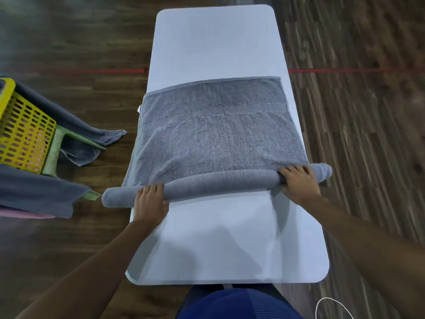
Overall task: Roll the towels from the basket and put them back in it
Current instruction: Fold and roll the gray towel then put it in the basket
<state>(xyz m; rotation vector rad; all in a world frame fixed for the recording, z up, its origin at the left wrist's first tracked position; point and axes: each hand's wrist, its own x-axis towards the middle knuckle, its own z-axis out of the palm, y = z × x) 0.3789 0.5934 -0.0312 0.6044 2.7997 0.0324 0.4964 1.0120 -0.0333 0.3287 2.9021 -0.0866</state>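
A grey towel (211, 134) lies across the white table (213, 42), its near part wound into a long roll (218, 184) that overhangs both table edges. My left hand (150, 201) rests on the roll near its left end, fingers curled over the top. My right hand (297, 180) grips the roll near its right end. The flat part of the towel stretches away from the roll toward the table's far half. The yellow basket (23, 132) stands at the left on the floor, with grey towels (34, 194) draped over its rim.
The basket sits on a green stool frame (54, 153). Another grey towel (96, 139) hangs from it onto the wood floor. A red line (333, 70) crosses the floor behind the table. A white cable (331, 305) lies at the bottom right.
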